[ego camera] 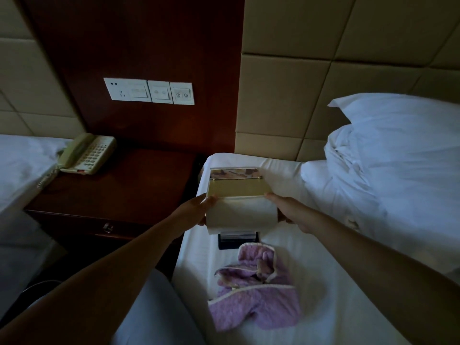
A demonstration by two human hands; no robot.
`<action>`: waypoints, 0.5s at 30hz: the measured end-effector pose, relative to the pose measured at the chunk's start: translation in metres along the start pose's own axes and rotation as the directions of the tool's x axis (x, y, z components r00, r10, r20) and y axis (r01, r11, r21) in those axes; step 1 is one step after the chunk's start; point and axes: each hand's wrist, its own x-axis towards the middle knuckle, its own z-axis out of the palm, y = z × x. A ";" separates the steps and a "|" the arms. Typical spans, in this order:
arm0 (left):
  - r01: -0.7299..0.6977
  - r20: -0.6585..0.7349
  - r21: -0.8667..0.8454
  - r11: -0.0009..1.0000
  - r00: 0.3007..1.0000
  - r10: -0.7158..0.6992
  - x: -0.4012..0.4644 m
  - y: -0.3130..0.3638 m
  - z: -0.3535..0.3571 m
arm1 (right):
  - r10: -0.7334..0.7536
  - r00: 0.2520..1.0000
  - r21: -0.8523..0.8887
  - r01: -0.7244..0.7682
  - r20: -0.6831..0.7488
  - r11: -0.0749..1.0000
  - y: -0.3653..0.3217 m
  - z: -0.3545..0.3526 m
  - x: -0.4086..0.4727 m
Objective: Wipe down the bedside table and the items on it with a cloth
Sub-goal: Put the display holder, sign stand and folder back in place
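A pale, box-like item (240,202) with a yellowish top and a patterned far edge is held over the right bed. My left hand (196,210) grips its left side and my right hand (288,210) grips its right side. A crumpled purple cloth (256,295) lies on the white sheet just in front of me, touched by neither hand. The dark wooden bedside table (139,185) stands to the left of the box. A beige telephone (87,154) sits at its back left corner.
A small dark object (236,241) lies on the sheet under the box. White pillows (398,155) are piled at the right. A second bed (20,170) borders the table's left side. Wall switches and a socket (149,92) sit above the table. The table's drawer has a metal handle (108,227).
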 end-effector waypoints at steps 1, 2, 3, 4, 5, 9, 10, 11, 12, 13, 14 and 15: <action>0.013 -0.012 -0.031 0.999 1.000 -0.014 0.002 0.001 0.000 | 0.006 1.000 0.023 -0.006 -0.003 1.000 -0.002 -0.001 0.000; 0.034 -0.027 -0.075 0.997 0.999 -0.036 0.005 0.002 -0.001 | 0.014 1.000 0.050 -0.014 -0.008 0.999 -0.004 -0.002 0.000; 0.066 -0.039 -0.133 0.989 0.997 -0.072 0.008 0.002 -0.001 | 0.021 1.000 0.077 -0.020 -0.017 0.997 -0.005 -0.003 0.001; 0.110 -0.048 -0.193 0.975 0.991 -0.121 0.009 0.003 -0.002 | 0.030 0.999 0.091 -0.026 -0.032 0.996 -0.007 -0.005 0.003; 0.147 -0.054 -0.257 0.955 0.985 -0.166 0.012 0.004 -0.004 | 0.039 0.998 0.098 -0.035 -0.048 0.995 -0.009 -0.006 0.004; 0.263 -0.035 -0.452 0.853 0.950 -0.311 0.021 0.012 -0.013 | 0.068 0.997 0.088 -0.065 -0.039 0.994 -0.018 -0.014 0.010; 0.289 -0.030 -0.474 0.832 0.939 -0.343 0.022 0.015 -0.015 | 0.081 0.996 0.078 -0.078 -0.034 0.994 -0.020 -0.015 0.010; 0.320 -0.023 -0.483 0.815 0.926 -0.377 0.024 0.018 -0.017 | 0.095 0.995 0.066 -0.093 -0.029 0.993 -0.023 -0.017 0.010; 0.350 -0.013 -0.482 0.804 0.914 -0.406 0.025 0.020 -0.017 | 0.115 0.993 0.054 -0.113 -0.025 0.992 -0.025 -0.019 0.012; 0.378 0.003 -0.475 0.795 0.903 -0.429 0.026 0.021 -0.017 | 0.141 0.990 0.038 -0.140 -0.028 0.989 -0.028 -0.021 0.013; 0.405 0.021 -0.471 0.784 0.893 -0.449 0.027 0.021 -0.017 | 0.170 0.985 0.025 -0.169 -0.029 0.985 -0.031 -0.023 0.014; 0.430 0.043 -0.471 0.770 0.883 -0.467 0.027 0.022 -0.017 | 0.198 0.980 0.014 -0.197 -0.029 0.980 -0.033 -0.024 0.015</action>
